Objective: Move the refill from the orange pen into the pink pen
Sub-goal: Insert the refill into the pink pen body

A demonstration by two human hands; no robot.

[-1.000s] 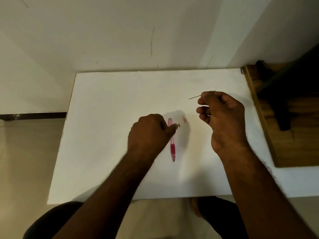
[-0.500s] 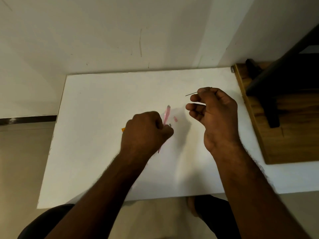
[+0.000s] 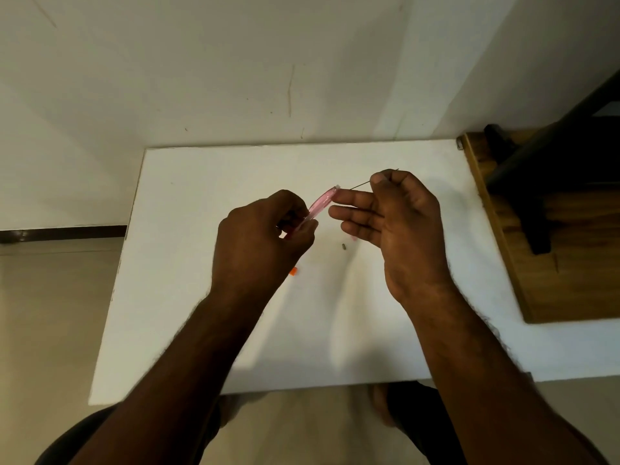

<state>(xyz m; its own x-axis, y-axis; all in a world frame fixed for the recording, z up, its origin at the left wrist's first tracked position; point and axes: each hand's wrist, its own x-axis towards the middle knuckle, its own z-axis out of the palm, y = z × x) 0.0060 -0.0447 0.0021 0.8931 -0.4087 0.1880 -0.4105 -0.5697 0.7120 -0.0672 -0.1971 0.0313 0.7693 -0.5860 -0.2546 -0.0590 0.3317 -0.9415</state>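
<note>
My left hand [image 3: 261,243] grips the pink pen [image 3: 320,204] by its lower end, above the white table [image 3: 188,263]. The pen tilts up to the right, its open end close to my right fingertips. My right hand [image 3: 399,226] pinches a thin dark refill [image 3: 360,185] between thumb and forefinger; the other fingers are spread. The refill's free tip points left toward the pen's open end, a short gap away. An orange piece [image 3: 293,271] of the orange pen peeks out below my left hand; the rest is hidden.
A tiny dark part [image 3: 344,246] lies on the table under my right hand, with a pink bit [image 3: 353,237] beside it. A wooden surface [image 3: 577,263] with a dark bar adjoins the table's right edge. A wall runs behind the table.
My left hand picked the pink pen up off the table and raised it toward my right hand. The right hand kept the refill and opened its lower fingers.
</note>
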